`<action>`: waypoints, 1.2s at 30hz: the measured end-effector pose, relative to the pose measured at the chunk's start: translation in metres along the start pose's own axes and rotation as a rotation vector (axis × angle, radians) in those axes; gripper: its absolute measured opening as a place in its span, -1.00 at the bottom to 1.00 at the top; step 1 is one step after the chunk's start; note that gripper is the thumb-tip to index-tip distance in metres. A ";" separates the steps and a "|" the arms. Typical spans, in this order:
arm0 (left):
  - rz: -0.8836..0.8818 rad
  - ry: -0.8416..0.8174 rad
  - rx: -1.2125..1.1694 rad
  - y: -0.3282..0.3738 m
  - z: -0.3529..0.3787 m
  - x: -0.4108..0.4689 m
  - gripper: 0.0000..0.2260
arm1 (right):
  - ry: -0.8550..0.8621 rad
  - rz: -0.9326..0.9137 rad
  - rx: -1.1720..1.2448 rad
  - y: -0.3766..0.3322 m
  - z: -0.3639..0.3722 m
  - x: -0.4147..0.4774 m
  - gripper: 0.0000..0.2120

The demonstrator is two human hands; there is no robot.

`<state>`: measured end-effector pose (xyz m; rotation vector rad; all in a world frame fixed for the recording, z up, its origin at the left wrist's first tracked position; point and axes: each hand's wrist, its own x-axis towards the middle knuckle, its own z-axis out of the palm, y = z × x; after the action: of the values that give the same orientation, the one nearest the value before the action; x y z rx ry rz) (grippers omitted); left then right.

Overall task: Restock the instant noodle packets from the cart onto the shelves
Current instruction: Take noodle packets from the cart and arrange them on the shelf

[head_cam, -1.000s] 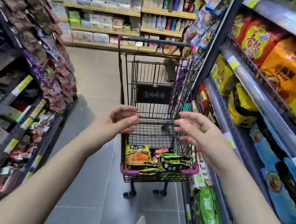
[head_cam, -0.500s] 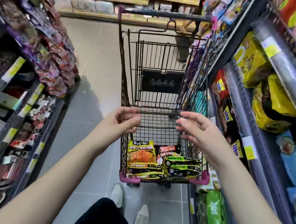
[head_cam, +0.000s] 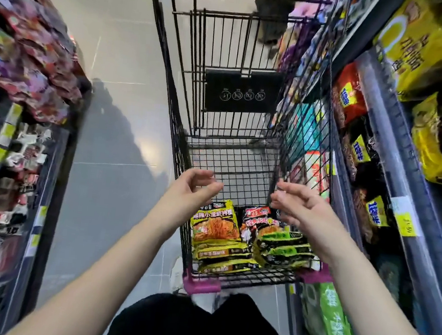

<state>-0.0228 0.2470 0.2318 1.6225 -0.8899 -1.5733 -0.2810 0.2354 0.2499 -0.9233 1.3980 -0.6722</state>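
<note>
A black wire shopping cart [head_cam: 181,146] with pink corner bumpers stands in the aisle in front of me. At its near end lie stacked instant noodle packets: yellow ones [head_cam: 217,229] on the left, black-and-green ones [head_cam: 283,247] on the right, and a red-and-black one [head_cam: 257,216] between them. My left hand [head_cam: 189,188] hovers above the yellow stack with fingers loosely curled, holding nothing. My right hand [head_cam: 299,205] hovers above the green stack, fingers relaxed and empty. Both hands are inside the cart's rim, apart from the packets.
Shelves [head_cam: 379,107] on the right hold yellow, red and green noodle bags close beside the cart. Shelves [head_cam: 25,146] of snack packets line the left side. Grey tiled floor [head_cam: 118,118] runs between the cart and the left shelves. My legs and shoes show below.
The view has tilted down and moved closer to the cart. Both hands have dropped lower over the noodle packets, staying empty.
</note>
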 end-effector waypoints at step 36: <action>-0.362 0.255 0.210 -0.080 0.028 0.092 -0.80 | -0.082 0.525 -0.927 0.181 0.112 0.192 -0.11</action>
<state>-0.0478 0.2097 0.1156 2.1758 -0.6678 -1.4934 -0.1758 0.1800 -0.0113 -1.1822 1.7993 0.4631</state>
